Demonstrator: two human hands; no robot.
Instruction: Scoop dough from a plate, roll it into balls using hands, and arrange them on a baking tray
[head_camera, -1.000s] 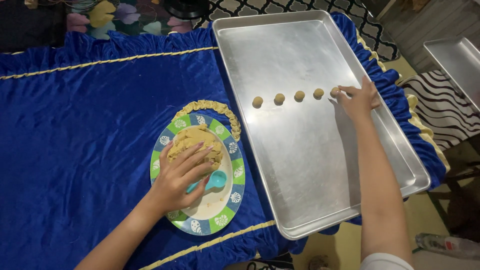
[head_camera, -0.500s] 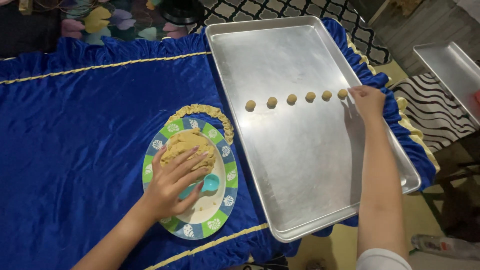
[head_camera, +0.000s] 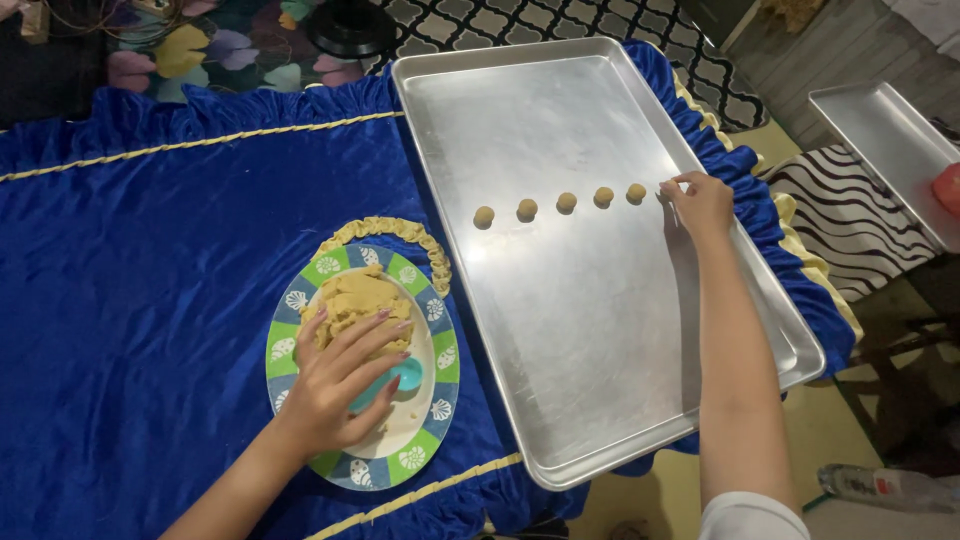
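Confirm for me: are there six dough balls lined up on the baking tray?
No, only five dough balls sit in a row on the baking tray, beside the right hand.

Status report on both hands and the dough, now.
Left hand flat on dough mound on plate. Right hand at tray, beside row of five dough balls. Nothing obstructing.

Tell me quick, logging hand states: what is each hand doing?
Left hand: open, resting on the dough.
Right hand: fingertips pinched at the tray; contents cannot be told.
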